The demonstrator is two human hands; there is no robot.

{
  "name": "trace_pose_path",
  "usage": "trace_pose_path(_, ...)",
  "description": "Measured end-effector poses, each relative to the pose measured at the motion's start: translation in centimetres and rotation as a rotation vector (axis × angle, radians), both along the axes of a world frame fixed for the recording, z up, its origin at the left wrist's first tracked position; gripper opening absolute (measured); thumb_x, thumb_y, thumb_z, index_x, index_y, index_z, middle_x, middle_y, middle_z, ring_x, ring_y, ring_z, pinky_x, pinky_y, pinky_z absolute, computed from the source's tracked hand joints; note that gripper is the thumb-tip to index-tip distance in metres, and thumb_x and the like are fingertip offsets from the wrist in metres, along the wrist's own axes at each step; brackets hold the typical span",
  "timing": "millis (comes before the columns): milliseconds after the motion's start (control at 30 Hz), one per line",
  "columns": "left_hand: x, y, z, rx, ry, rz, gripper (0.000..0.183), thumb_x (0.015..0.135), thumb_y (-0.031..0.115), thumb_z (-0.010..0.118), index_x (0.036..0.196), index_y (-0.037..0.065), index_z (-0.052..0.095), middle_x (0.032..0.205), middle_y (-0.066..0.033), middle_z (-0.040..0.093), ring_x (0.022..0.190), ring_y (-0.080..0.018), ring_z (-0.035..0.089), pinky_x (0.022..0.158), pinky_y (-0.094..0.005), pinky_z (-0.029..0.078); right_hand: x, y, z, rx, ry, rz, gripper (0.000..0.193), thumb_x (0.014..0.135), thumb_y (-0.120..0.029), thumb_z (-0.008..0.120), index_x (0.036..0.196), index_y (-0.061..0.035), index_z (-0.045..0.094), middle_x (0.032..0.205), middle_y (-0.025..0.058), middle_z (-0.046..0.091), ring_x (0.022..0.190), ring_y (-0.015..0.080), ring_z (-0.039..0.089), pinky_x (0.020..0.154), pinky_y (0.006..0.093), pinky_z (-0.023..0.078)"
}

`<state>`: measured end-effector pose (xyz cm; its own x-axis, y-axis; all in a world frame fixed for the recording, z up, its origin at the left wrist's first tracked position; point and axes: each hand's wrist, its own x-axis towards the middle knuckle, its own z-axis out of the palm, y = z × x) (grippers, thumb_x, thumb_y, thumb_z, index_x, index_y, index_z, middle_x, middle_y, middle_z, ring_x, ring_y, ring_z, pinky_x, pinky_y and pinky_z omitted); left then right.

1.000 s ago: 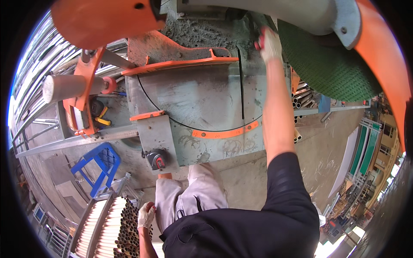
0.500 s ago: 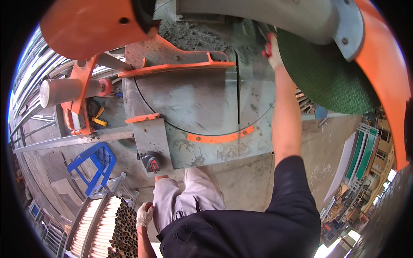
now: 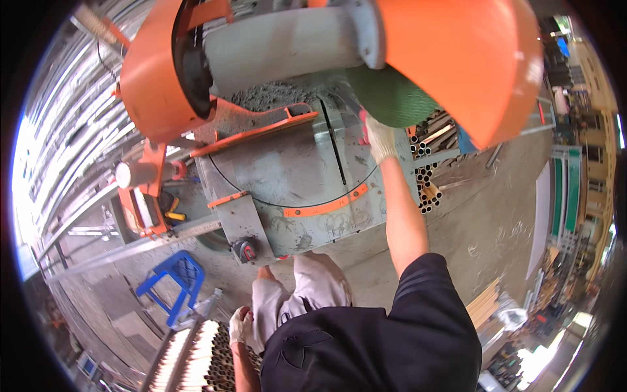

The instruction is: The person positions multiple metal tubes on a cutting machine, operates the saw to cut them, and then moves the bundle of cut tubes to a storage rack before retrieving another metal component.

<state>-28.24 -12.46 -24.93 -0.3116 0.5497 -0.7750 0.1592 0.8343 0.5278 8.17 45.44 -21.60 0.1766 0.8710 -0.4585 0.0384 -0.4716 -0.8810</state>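
My right hand (image 3: 377, 138), in a white glove, reaches up to the far right side of the grey saw table (image 3: 294, 186), just right of its cutting slot. It sits directly under the green cutting disc (image 3: 392, 98) and the orange blade guard (image 3: 450, 59). The fingertips are hidden by the disc. My left hand (image 3: 240, 325), also gloved, rests low on the ends of a bundle of metal tubes (image 3: 196, 356) by my left leg. Its fingers are curled, and a grip on a tube does not show.
An orange motor housing (image 3: 153, 72) hangs over the table's left. A round tape measure (image 3: 245, 249) lies at the table's front corner. A blue stool (image 3: 173, 284) stands on the concrete floor at left. More tubes (image 3: 428, 186) are stacked right of the saw.
The saw head and disc now fill more of the upper view and sit lower over the table. My right hand stays by the slot. My left hand has not left the tubes.
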Motion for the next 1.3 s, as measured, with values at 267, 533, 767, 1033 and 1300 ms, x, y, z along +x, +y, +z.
trace_pose_path(267,-3.4,1.4,1.6,-0.14,-0.159,0.031,0.023,0.094,0.02,0.057,0.107,0.004,0.066,0.079,-0.0034,0.066,0.061,-0.01,0.057,0.054,-0.0258,0.047,0.7,-4.6,-0.3,0.013,-0.004,-0.127,0.034,0.092,-0.022,0.056,0.12,-0.0054,0.066,0.07,0.0005,0.061,0.055,0.0086,0.056,0.043,0.0284,0.049)
trace_pose_path(533,-5.0,2.2,3.6,-0.173,-0.092,-0.032,0.023,0.094,0.021,0.058,0.108,0.005,0.067,0.082,-0.0032,0.066,0.065,-0.0109,0.057,0.057,-0.026,0.046,8.1,-9.5,0.5,0.007,-0.029,-0.43,0.035,0.09,-0.025,0.055,0.116,-0.0034,0.067,0.062,0.0021,0.057,0.049,0.009,0.052,0.041,0.0289,0.046)
trace_pose_path(767,-4.4,7.5,6.3,-0.21,-0.023,-0.234,0.028,0.095,0.026,0.06,0.11,0.004,0.066,0.089,-0.0042,0.067,0.075,-0.0115,0.06,0.065,-0.0262,0.048,7.3,8.3,3.9,0.125,-0.007,-0.245,0.033,0.087,-0.023,0.051,0.097,0.0045,0.068,0.067,0.011,0.06,0.048,0.0205,0.058,0.045,0.0335,0.047)
trace_pose_path(1033,0.4,13.6,14.6,-0.19,0.303,-0.437,0.021,0.089,0.028,0.054,0.09,0.008,0.062,0.096,-0.0209,0.063,0.093,-0.0381,0.061,0.077,-0.0531,0.045,4.5,14.0,4.5,0.248,-0.084,-0.017,0.029,0.09,-0.022,0.054,0.095,0.002,0.068,0.074,0.0188,0.066,0.063,0.0304,0.067,0.058,0.0419,0.052)
trace_pose_path(1300,0.1,16.0,12.2,-0.276,0.082,-0.244,0.022,0.09,0.028,0.055,0.093,0.007,0.063,0.096,-0.0178,0.064,0.092,-0.0334,0.061,0.077,-0.0483,0.046,1.9,21.0,-2.5,0.304,-0.452,-0.299,0.034,0.091,-0.026,0.05,0.1,0.0034,0.065,0.099,0.0284,0.066,0.095,0.0442,0.063,0.088,0.0489,0.047)
